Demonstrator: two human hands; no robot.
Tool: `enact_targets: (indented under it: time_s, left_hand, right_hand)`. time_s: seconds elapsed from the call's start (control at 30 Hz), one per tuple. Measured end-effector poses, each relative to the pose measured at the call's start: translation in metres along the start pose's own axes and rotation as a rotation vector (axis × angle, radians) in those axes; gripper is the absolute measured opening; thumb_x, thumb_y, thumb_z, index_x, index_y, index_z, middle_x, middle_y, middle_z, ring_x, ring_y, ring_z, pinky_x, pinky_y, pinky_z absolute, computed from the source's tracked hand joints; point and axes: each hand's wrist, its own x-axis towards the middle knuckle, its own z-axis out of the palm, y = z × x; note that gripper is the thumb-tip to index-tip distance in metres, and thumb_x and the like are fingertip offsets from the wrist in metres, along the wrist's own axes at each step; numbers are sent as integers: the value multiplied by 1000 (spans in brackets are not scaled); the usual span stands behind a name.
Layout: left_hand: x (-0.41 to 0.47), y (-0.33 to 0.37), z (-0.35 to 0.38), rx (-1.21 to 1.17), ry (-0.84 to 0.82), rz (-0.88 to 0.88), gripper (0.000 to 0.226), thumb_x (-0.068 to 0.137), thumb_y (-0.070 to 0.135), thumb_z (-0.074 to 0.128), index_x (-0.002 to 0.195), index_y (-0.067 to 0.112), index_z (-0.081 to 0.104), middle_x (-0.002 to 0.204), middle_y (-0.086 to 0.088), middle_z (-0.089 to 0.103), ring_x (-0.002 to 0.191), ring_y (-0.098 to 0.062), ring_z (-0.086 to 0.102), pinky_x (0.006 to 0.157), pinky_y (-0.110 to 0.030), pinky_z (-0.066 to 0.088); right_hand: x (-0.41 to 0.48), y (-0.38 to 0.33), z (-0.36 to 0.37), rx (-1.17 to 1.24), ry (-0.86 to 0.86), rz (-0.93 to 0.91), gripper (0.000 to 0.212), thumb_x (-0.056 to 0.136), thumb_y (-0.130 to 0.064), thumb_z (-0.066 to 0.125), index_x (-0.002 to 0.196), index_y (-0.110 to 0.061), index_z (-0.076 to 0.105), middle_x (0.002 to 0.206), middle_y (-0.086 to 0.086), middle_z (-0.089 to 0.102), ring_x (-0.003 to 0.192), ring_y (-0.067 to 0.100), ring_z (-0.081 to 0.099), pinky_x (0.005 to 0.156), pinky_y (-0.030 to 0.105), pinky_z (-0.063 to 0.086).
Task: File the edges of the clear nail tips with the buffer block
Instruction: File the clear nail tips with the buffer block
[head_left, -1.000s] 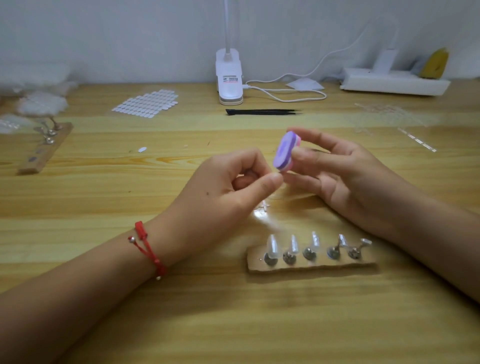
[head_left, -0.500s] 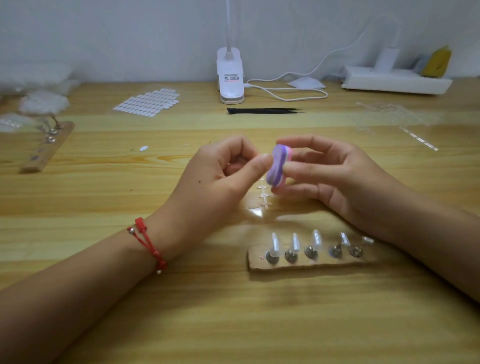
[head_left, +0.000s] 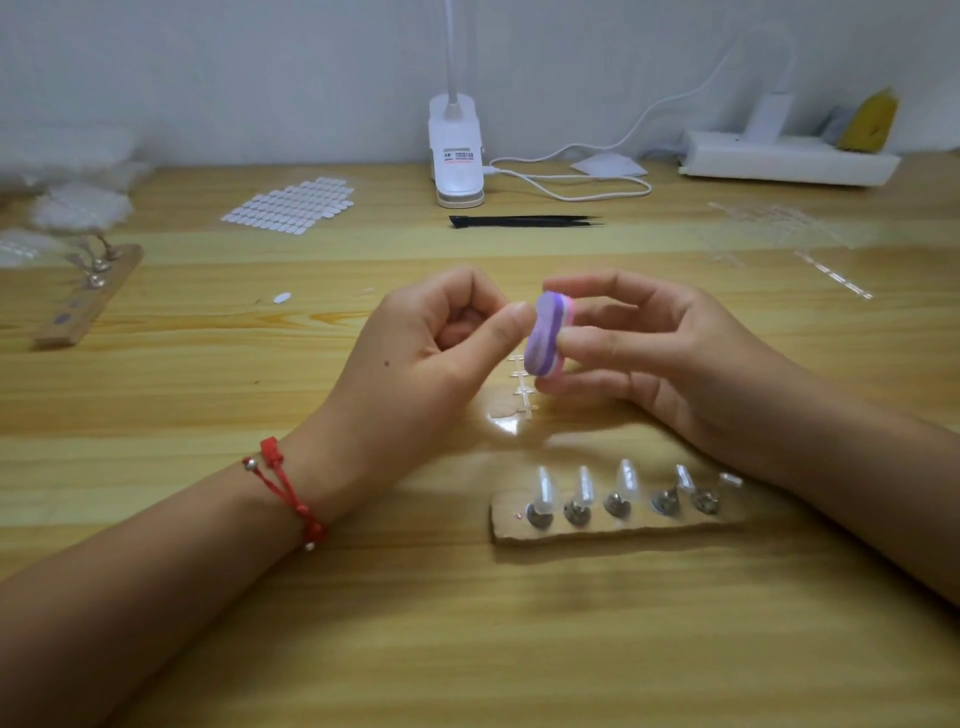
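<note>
At the left edge of the wooden tabletop (head_left: 467, 649), toward the far corner, lies a heap of white fluff (head_left: 78, 208). Just in front of it is a wooden strip (head_left: 88, 301) with a few metal pegs. Farther right, near the far edge, is a sheet of white oval stickers (head_left: 291, 207).

The left hand (head_left: 431, 358) hangs above the middle of the tabletop, with a red cord bracelet (head_left: 285, 493) on its wrist. Its fingers are curled in, and the thumb and forefinger are pressed together in a tight pinch. The thumb tip touches the broad face of the buffer block (head_left: 548, 335). Whether a clear tip sits in that pinch cannot be told.

Behind the hands, a white lamp base (head_left: 456, 150) stands at the far edge, with black tweezers (head_left: 524, 221) lying just in front of it.

The purple and pink buffer block is off the tabletop between the two hands, standing nearly upright. The right hand (head_left: 665, 353) grips it, with the forefinger over the top, the thumb at its narrow waist and another finger beneath. A short strip of clear plastic (head_left: 524, 389) lies on the tabletop under the block.

Nearer the front edge, right of centre, is a cardboard strip (head_left: 618, 530) carrying five metal stands (head_left: 576, 512). Clear nail tips (head_left: 543, 488) sit on them in a row, just beside the right wrist.

Toward the far right corner are clear plastic frames (head_left: 774, 223), a white cable (head_left: 571, 182) and a white power strip (head_left: 789, 161).
</note>
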Motion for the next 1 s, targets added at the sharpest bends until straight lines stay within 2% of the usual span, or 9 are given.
enact_targets:
  time_s: [0.13,0.27,0.4,0.53,0.7,0.8,0.9,1.0]
  left_hand:
    - [-2,2,2,29,-91,0,23,89,17,60,68,9,54,48,13,29,44,-3,24,45,-11,22]
    - [-2,1,1,20,-8,7,23,90,15,60,69,8,54,51,6,30,44,-3,24,45,-11,23]
    - [-3,1,3,102,-129,-2,25,91,14,61,68,10,53,47,12,29,44,-3,25,46,-11,24]
    - [0,-2,0,57,35,-3,25,91,15,60,68,13,52,50,13,28,42,-2,24,45,-10,22]
    - [-3,-3,2,175,-14,50,25,88,29,61,66,21,52,49,11,29,44,-5,25,47,-16,23]
    - [-1,-4,-1,161,41,47,23,86,29,58,65,23,50,49,11,29,44,-5,26,47,-15,23]
    - [-1,-4,1,169,-38,38,23,86,29,57,66,20,51,46,11,29,44,-4,26,47,-14,23]
    - [-2,-2,0,144,-7,58,22,87,26,57,68,16,51,49,11,28,44,-4,26,47,-12,24]
  right_hand:
    - [3,-3,-6,172,84,3,36,72,-3,64,107,-7,63,81,7,71,74,16,70,69,26,58]
    - [1,0,-2,55,5,13,35,69,-1,65,103,-8,67,84,9,72,76,19,72,69,27,58]
    - [4,-3,-8,222,77,11,35,73,-2,63,107,-8,63,86,7,71,77,16,71,73,27,58]
    - [1,2,-2,27,2,-10,34,69,-2,66,102,-10,69,86,8,72,78,21,72,69,29,58]
    - [4,0,-8,143,60,-7,35,71,-1,65,106,-8,66,86,10,70,76,19,72,71,29,58]
    - [0,3,-2,-46,-18,-23,34,67,-5,70,99,-14,72,89,9,72,79,22,72,70,29,58]
    - [3,1,-6,67,32,-21,34,70,-2,66,103,-9,69,86,10,71,78,20,72,71,29,58]
    - [3,1,-6,70,29,-22,34,70,-1,65,104,-8,68,83,7,72,77,19,72,70,29,58]
